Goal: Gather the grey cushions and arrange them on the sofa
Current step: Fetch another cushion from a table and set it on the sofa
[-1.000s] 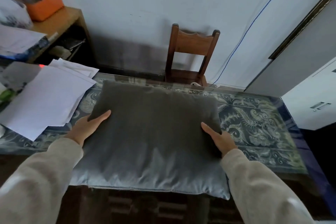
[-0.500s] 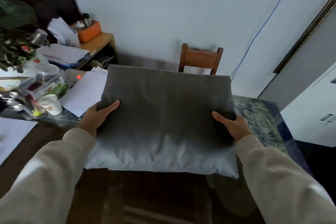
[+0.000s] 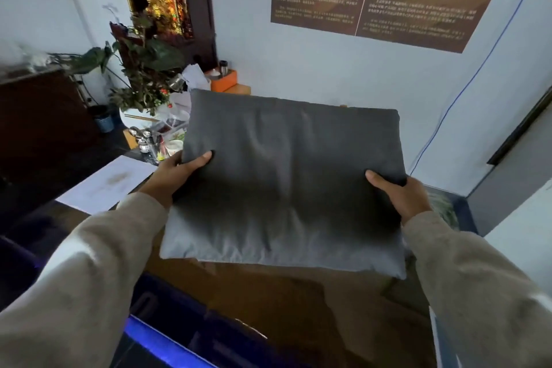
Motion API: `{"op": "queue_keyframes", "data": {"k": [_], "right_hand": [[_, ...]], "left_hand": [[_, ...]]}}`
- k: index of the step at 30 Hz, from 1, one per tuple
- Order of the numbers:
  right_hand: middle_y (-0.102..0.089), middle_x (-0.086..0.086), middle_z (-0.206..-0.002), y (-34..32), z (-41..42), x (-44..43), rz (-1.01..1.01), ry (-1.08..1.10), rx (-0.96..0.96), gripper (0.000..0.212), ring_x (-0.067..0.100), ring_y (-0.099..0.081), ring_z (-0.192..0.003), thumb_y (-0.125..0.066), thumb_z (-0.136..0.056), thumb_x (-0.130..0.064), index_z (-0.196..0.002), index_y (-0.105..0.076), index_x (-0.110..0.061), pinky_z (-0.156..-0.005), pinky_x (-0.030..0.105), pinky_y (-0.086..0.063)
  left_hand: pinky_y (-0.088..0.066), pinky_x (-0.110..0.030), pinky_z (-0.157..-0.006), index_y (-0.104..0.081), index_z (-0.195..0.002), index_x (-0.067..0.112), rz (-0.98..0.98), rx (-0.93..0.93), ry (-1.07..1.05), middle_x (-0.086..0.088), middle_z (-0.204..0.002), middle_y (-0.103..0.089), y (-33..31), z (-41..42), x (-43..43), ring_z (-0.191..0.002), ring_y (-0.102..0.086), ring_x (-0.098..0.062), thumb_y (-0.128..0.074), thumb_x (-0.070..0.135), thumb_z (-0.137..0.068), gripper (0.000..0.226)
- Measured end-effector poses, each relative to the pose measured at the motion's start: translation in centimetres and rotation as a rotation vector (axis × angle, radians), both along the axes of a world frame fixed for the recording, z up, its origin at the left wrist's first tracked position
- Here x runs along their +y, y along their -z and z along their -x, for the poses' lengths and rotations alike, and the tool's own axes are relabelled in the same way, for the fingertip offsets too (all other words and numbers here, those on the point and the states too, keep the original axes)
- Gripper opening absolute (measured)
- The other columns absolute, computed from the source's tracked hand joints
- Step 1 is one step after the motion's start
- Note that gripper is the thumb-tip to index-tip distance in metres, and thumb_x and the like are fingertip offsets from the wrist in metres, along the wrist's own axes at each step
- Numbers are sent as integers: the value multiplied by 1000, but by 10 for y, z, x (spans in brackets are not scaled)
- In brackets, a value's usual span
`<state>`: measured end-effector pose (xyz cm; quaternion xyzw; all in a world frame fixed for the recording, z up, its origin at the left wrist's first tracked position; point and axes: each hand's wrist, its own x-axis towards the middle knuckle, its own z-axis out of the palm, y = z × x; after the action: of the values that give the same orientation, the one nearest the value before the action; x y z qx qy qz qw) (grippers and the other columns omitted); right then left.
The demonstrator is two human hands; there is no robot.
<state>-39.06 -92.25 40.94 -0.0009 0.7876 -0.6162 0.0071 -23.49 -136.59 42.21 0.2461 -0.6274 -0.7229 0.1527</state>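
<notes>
One grey cushion hangs in the air between the two hands, tilted up toward the wall. The left hand clamps its left edge, thumb on top. The right hand grips the right edge. Left of the left hand lies a white paper sheet.
</notes>
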Motion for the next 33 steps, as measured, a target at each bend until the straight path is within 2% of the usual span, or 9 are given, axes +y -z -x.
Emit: {"op": "queue_keyframes", "data": {"k": [4, 7, 10, 12, 16, 23, 28, 31, 33], "right_hand": [[-76, 2, -118, -27, -24, -13, 33, -56, 12, 89, 30, -68, -108, -93, -54, -62, -127, -73, -14, -103, 46, -51], [-75, -6, -109, -38, -39, -28, 62, -93, 22, 90, 26, -68, -105, -94, -52, -62, -126, -73, -16, -99, 41, -51], [-76, -16, -103, -49, -55, -49, 78, -146, 53, 78, 18, -70, -101, -93, -43, -71, -106, -76, -28, -96, 38, -53], [-74, -21, -103, -56, -66, -68, 86, -183, 61, 81, 17, -69, -102, -90, -38, -80, -101, -75, -32, -93, 35, -50], [-78, -6, -116, -66, -88, -121, 127, -306, 62, 93, 25, -71, -113, -95, -46, -72, -120, -76, -20, -106, 46, -53], [-81, -6, -103, -89, -181, -244, 146, -517, 97, 69, 18, -76, -100, -98, -54, -56, -107, -81, -15, -99, 44, -58], [-80, -17, -93, -96, -282, -334, 152, -718, 83, 41, 4, -76, -84, -97, -63, -46, -92, -79, -24, -90, 36, -59], [-79, -23, -88, -95, -352, -385, 159, -838, 69, 44, 6, -76, -86, -96, -59, -52, -90, -78, -27, -82, 30, -58], [-80, -18, -92, -92, -405, -415, 167, -910, 69, 42, 6, -76, -88, -96, -62, -48, -93, -79, -26, -88, 32, -59]], "left_hand": [[-60, -43, -92, -71, -129, 20, 29, 2, -52, -3, -115, -80, -28, -48, 0, -103, -77, -27, -94, 42, -70, 67], [-63, -34, -75, -74, -116, 23, 40, 29, -101, 1, -103, -82, -47, -77, -2, -94, -79, -21, -93, 41, -71, 52], [-62, -27, -62, -74, -106, 26, 51, 48, -129, 6, -97, -82, -60, -115, -9, -86, -80, -16, -95, 49, -56, 59], [-64, -34, -74, -74, -109, 28, 61, 49, -166, 4, -104, -82, -66, -145, -21, -91, -80, -19, -98, 53, -46, 71], [-60, -47, -94, -72, -125, 25, 74, 67, -284, -1, -115, -80, -75, -217, -48, -103, -77, -26, -101, 54, -47, 88], [-60, -45, -95, -76, -120, 20, 92, 105, -511, -2, -112, -81, -90, -383, -91, -102, -78, -24, -100, 47, -56, 74], [-64, -32, -69, -78, -111, 23, 123, 69, -711, 2, -106, -82, -96, -531, -115, -93, -80, -20, -100, 56, -41, 81], [-61, -38, -85, -78, -114, 29, 132, 31, -828, 6, -109, -81, -92, -628, -126, -96, -79, -20, -101, 63, -40, 84], [-59, -44, -93, -78, -115, 31, 130, 16, -900, 4, -112, -81, -89, -696, -128, -102, -78, -23, -101, 62, -44, 81]]}}
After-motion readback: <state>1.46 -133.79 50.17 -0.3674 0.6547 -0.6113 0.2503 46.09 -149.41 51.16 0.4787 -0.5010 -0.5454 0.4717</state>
